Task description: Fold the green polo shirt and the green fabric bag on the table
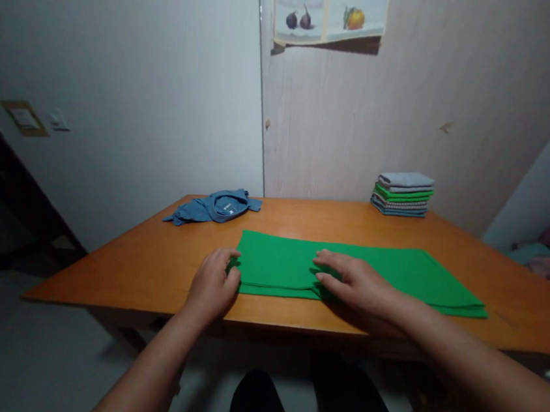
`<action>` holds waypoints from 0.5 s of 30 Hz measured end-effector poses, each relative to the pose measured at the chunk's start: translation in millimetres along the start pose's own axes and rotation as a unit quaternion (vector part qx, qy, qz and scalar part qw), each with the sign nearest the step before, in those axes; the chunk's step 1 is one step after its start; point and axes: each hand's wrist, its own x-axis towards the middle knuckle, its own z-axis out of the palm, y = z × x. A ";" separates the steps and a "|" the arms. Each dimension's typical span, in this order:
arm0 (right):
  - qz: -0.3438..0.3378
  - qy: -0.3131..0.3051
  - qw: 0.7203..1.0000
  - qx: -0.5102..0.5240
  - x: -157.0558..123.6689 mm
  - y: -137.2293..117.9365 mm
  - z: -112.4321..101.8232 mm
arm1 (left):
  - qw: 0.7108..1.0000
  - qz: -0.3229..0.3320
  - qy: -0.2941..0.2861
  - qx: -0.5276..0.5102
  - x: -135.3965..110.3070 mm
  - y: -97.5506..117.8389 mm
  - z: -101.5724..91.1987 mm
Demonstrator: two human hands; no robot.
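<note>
A green cloth [280,258], folded into a long flat strip with layered edges, lies along the front of the wooden table. At its left end is my left hand [213,281], fingers bent and thumb held apart from them, right at the cloth's edge. I cannot make out any cloth between those fingers. My right hand [352,282] hovers over or rests lightly on the near middle edge of the cloth, its fingers stretched out and the thumb apart. Whether the cloth is one garment cannot be told from its folded shape.
A crumpled blue garment [221,206] lies at the table's back left. Folded clothes in grey, green and blue form a stack [404,194] at the back right. The wooden table [153,264] meets a wall behind; a fruit poster [332,3] hangs there.
</note>
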 end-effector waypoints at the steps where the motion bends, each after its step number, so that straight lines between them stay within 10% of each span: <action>1: -0.016 -0.018 1.000 0.007 6.2 -12.7 5.8 | 0.999 -0.036 0.015 0.002 1.3 -5.8 -0.1; 9: -0.060 -0.076 0.995 0.033 57.7 -73.6 48.9 | 0.962 -0.174 0.007 -0.212 7.1 -21.1 13.1; 15: -0.041 -0.036 0.998 0.008 80.0 -90.9 72.4 | 0.843 -0.197 -0.014 -0.500 17.3 13.2 4.6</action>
